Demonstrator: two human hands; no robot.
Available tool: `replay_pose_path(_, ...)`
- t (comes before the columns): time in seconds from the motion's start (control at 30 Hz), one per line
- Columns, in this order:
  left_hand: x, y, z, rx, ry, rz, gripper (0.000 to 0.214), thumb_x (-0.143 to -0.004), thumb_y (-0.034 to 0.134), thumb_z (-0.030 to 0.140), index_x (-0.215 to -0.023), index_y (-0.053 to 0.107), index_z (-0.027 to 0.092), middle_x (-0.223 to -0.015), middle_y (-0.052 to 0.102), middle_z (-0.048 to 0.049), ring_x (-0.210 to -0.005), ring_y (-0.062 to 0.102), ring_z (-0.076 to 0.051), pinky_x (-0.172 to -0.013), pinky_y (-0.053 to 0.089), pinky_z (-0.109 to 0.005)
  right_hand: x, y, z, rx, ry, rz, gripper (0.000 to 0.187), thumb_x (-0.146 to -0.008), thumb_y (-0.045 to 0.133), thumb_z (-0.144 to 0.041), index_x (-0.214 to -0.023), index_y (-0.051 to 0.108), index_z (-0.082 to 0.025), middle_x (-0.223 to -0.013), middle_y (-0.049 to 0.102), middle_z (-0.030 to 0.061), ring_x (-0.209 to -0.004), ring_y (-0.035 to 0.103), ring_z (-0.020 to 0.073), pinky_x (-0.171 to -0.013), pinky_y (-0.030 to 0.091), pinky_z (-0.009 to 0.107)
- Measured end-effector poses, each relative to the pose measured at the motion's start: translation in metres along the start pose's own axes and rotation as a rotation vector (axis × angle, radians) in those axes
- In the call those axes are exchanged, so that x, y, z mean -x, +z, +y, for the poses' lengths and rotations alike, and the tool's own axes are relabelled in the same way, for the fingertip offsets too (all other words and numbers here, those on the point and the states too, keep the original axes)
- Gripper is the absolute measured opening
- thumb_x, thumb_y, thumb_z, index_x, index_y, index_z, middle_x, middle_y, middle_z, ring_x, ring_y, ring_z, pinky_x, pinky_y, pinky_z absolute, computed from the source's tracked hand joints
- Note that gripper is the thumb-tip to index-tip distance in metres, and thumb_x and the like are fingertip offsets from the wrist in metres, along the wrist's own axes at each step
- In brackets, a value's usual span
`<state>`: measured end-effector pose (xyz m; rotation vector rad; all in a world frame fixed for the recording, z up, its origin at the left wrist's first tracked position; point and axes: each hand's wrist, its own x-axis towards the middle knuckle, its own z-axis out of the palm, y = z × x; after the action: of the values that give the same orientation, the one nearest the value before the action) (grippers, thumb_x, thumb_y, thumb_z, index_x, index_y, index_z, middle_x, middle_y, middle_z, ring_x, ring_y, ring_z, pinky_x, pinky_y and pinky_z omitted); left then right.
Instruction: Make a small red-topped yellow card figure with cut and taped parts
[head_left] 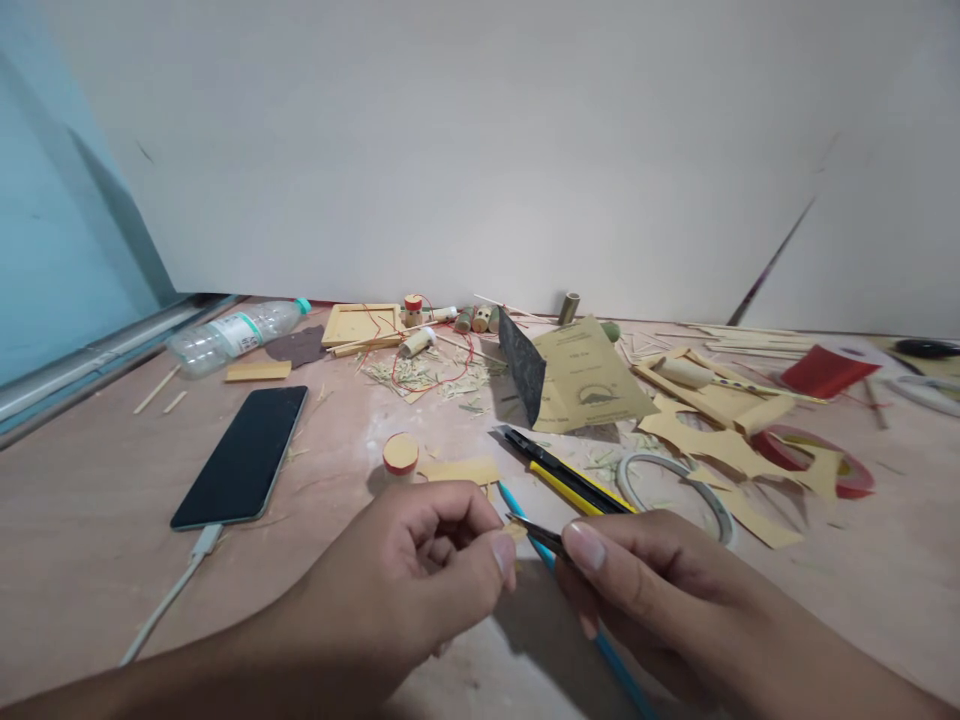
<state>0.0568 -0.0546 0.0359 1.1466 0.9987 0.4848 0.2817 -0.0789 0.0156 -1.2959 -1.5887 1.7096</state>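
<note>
My left hand (442,575) is closed in a pinch on a small piece of tan card (516,530). My right hand (645,585) grips a slim black pointed tool (544,537), whose tip touches or nearly touches the card; its exact kind is unclear. Beneath the right hand runs a thin blue stick (619,668), partly hidden. Just beyond the hands lie a yellow-and-black utility knife (566,477) and a flat strip of tan card (459,470). A short round piece with a tan top and red rim (400,453) stands beyond the left hand.
A phone (244,455) with a white cable (169,600) lies at left, a plastic bottle (236,335) behind it. Folded sandpaper (589,375) stands mid-table. Tape rolls (628,478), cut card (712,445) and a wooden frame (724,385) lie right. Shavings (431,375) and red thread are scattered behind.
</note>
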Motion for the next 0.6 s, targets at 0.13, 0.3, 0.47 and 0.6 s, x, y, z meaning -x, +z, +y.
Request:
replay_pose_path(0.13, -0.0004, -0.0003, -0.0013, 0.008, 0.001, -0.007, 0.028, -0.091, 0.077, 0.040, -0.079, 0.061, 0.020, -0.053, 0.042, 0.0104, -0.042, 0.029, -0.004, -0.038, 0.024, -0.013, -0.0015, -0.0007, -0.0036, 0.002, -0.011, -0.005, 0.067, -0.098, 0.045, -0.083, -0.069, 0.052, -0.023, -0.056, 0.032, -0.0067, -0.050, 0.026, 0.0112, -0.042, 0.021, 0.025)
replay_pose_path(0.3, -0.0008, 0.0002, -0.0015, -0.005, 0.011, 0.004, 0.031, -0.090, 0.077, 0.044, -0.080, 0.060, 0.021, -0.052, 0.043, 0.0104, -0.038, 0.028, -0.005, -0.036, 0.019, -0.017, -0.0022, -0.0003, -0.0052, 0.017, -0.022, 0.017, 0.068, -0.096, 0.047, -0.084, -0.068, 0.049, -0.022, -0.064, 0.035, -0.0041, -0.056, 0.030, 0.0125, -0.046, 0.028, 0.024)
replay_pose_path(0.47, 0.0006, 0.0009, 0.0004, -0.008, 0.019, 0.028, 0.028, -0.088, 0.078, 0.041, -0.078, 0.062, 0.021, -0.051, 0.042, 0.0104, -0.038, 0.026, -0.005, -0.036, 0.015, -0.019, -0.0017, -0.0012, 0.0022, -0.078, 0.034, 0.045, 0.067, -0.095, 0.048, -0.086, -0.075, 0.057, -0.022, -0.054, 0.028, -0.0090, -0.044, 0.021, 0.0091, -0.037, 0.014, 0.023)
replay_pose_path(0.6, -0.0013, 0.0001, -0.0027, -0.067, 0.023, -0.015, 0.021, -0.087, 0.079, 0.033, -0.079, 0.066, 0.019, -0.052, 0.040, 0.0101, -0.045, 0.029, -0.007, -0.042, 0.017, -0.021, -0.0040, -0.0017, 0.0025, -0.079, 0.011, 0.105, 0.058, -0.089, 0.067, -0.078, -0.084, 0.066, -0.020, -0.050, 0.031, -0.0109, -0.043, 0.022, 0.0079, -0.038, 0.017, 0.022)
